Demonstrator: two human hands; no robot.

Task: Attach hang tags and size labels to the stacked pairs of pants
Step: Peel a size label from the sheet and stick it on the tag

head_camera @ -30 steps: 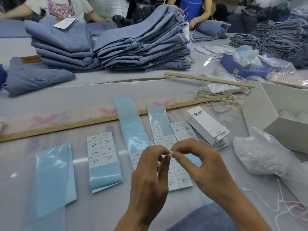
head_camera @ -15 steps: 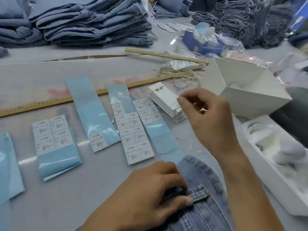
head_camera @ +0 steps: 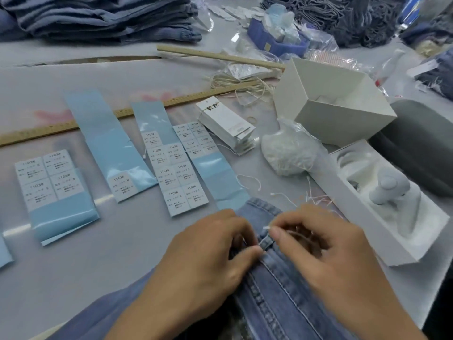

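Left hand [head_camera: 208, 256] pinched belt loop [head_camera: 266, 240] of jeans [head_camera: 277, 303]; right hand [head_camera: 316, 244] pinched thin white string [head_camera: 266, 227]. Denim soft, floppy; string light, slippery. Best gripped near tip.

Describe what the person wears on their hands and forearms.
Nothing shows: the left hand and right hand are bare, with no gloves, rings or watch visible. Both forearms are uncovered to the frame's bottom edge; no sleeve comes into view.
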